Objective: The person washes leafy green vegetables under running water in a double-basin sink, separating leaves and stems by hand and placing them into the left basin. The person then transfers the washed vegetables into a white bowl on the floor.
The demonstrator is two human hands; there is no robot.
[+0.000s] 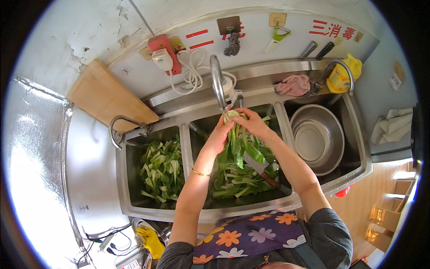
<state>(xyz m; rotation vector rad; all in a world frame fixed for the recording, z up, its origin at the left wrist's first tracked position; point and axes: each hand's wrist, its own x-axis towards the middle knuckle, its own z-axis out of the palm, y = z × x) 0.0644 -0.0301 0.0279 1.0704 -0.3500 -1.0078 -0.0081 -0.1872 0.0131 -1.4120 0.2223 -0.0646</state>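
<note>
Under the middle faucet (217, 80), my left hand (222, 132) and my right hand (252, 123) both grip a bunch of leafy greens (239, 148), like bok choy. Its pale base points up at the spout, and the leaves hang down over the middle basin. Below, more loose greens (235, 181) lie in that basin. A knife (268, 180) with a brown handle and a broad blade rests among them, partly hidden by the held leaves. In the left basin is a pile of separated greens (163, 168).
A large steel bowl (315, 138) sits in the right basin. Along the back ledge are a pink cloth (294, 85) and a yellow jug (342, 75). A wooden cutting board (111, 97) leans at the left. A plugged-in power strip (164, 53) hangs on the wall near the faucet.
</note>
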